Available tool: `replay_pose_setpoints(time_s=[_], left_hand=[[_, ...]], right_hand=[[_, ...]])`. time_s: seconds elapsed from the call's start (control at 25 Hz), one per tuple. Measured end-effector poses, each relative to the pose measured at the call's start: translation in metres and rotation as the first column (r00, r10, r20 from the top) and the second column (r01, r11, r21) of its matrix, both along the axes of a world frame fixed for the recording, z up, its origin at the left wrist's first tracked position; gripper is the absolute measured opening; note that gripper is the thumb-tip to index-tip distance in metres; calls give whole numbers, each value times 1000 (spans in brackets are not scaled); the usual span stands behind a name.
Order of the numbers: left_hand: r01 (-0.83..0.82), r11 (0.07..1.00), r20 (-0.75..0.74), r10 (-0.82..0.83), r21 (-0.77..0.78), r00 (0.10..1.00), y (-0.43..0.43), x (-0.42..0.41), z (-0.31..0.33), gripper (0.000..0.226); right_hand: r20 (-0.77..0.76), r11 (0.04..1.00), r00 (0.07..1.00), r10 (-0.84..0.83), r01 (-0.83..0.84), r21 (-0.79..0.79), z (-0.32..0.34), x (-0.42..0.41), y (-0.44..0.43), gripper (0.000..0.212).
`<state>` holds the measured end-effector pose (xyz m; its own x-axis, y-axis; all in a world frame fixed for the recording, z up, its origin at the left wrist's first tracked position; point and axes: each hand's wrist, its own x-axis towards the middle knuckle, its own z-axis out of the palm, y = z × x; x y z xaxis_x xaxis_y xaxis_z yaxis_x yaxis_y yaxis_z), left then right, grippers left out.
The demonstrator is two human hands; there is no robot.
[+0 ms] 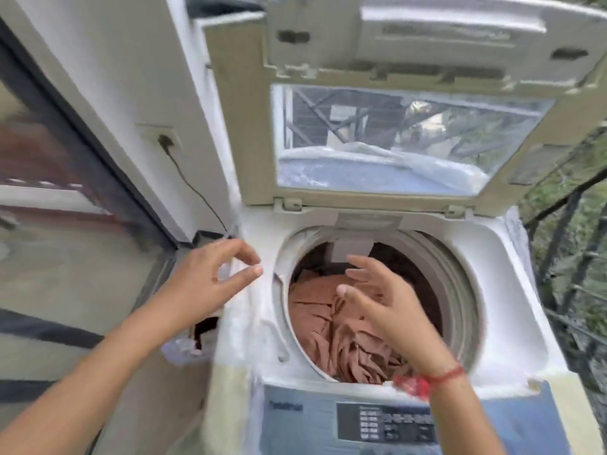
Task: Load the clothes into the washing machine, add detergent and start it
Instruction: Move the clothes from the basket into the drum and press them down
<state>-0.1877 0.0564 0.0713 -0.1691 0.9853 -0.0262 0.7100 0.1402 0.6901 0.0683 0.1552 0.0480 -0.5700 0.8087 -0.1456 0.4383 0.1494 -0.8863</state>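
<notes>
Crumpled salmon-brown clothes filled the drum of the washing machine, lid raised at 12 o'clock. The right hand, fingers spread and empty, hovered over them, hiding part. At 9 o'clock the left hand curled loosely beside the drum; whether it pinched anything was unclear.
</notes>
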Motion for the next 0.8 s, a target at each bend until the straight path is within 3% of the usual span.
replay_pose_setpoints(time_s=[0.2, 0.4, 0.56, 0.64, 0.8], left_hand=[[-237, 968, 117, 246, -86, 962, -102, -100, -37, 11], [-331, 923, 115, 357, -198, 927, -186, -225, -92, 18], [-424, 833, 170, 503, -355, 847, -234, -294, -149, 21], [-440, 802, 159, 535, -404, 830, -239, -314, -173, 17], [-337, 797, 142, 460, -502, 876, -213, -331, -230, 25]], right_hand=[[22, 979, 983, 183, -184, 89, 9, -129, -77, 36], [113, 950, 943, 312, -313, -13, -11, -265, -113, 36], [229, 921, 892, 390, -370, -124, -56, -344, -125, 38], [253, 918, 886, 389, -349, -188, -80, -370, -128, 37], [326, 935, 906, 269, -163, -316, -155, -390, -122, 29]])
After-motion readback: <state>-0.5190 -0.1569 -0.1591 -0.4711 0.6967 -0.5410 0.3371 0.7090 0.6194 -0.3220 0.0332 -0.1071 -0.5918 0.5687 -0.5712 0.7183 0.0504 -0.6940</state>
